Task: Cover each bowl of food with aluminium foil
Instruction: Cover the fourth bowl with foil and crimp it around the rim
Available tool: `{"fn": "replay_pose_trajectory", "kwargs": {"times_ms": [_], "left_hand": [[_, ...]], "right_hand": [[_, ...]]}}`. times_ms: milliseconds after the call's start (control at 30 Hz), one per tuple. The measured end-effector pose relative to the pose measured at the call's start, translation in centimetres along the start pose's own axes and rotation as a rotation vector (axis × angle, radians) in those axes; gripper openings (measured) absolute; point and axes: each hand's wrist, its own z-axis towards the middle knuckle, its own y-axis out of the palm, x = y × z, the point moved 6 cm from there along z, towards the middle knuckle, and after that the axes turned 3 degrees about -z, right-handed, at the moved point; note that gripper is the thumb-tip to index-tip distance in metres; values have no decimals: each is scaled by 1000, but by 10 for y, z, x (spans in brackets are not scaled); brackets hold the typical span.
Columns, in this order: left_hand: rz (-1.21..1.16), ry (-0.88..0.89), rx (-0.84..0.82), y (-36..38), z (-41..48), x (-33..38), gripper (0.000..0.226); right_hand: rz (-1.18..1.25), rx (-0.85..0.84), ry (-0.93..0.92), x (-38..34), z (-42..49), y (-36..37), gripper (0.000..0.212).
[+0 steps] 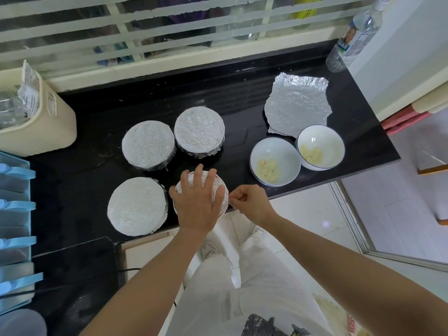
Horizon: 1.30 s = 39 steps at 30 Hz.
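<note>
The foil-wrapped bowl (223, 204) is seen in the head view at the near edge of the black counter (242, 105). It is pressed from above by the left hand (197, 202), which is laid over the top with fingers spread and nothing clasped. The foil's edge at the bowl's right side is pinched by the right hand (249, 202) between thumb and fingertips.

The step is judged to be the crimping of the foil under the rim. For this to be done well, the top should be pinned so that the foil is not dragged off centre. The edge should be folded down in small pinches worked round the rim, and gently, since thin foil is easily torn.

The foil is seen as a crinkled, silvery skin, stretched over the top and gathered down the side. A covered bowl (137, 206) is set just to the left, and a second covered bowl (148, 145) and a third covered bowl (199, 132) behind. To the right, a nearer open bowl (274, 149) and a farther open bowl (326, 139), each holding pale food, are not yet covered. A loose foil sheet (297, 105) is laid just behind them.
</note>
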Motion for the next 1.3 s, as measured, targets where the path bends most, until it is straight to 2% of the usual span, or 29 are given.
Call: {"fn": "replay_pose_trajectory", "kwargs": {"times_ms": [167,267,400,600,733,833,933,1033,1133,1233,1300], "left_hand": [[-29,-27,8,2,1,-1,57],[-62,-71,12,1,1,-2,57],[-125,-136,16,0,3,0,59],[-305,-361,-3,-7,6,4,69],[-418,-532,-110,-9,6,-1,52],[-446,-585,-183,-10,4,-4,53],[-427,-591,-175,-10,2,-7,56],[-386,-519,-92,-11,-6,-8,75],[-265,-226,17,-17,-7,-2,98],[-117,62,-35,-7,-3,5,103],[-71,107,-95,2,-1,5,106]], "right_hand": [[351,71,226,3,-9,10,13],[511,51,241,2,-17,15,16],[553,64,216,-4,-19,15,14],[415,77,214,-8,14,4,17],[250,27,178,-23,34,-7,17],[155,-23,149,-32,43,-8,17],[85,-58,125,-38,47,-10,16],[44,-113,102,-46,50,-11,13],[20,-146,84,-51,53,-10,13],[1,-162,78,-50,55,-9,13],[16,-178,71,-49,54,-9,19]]}}
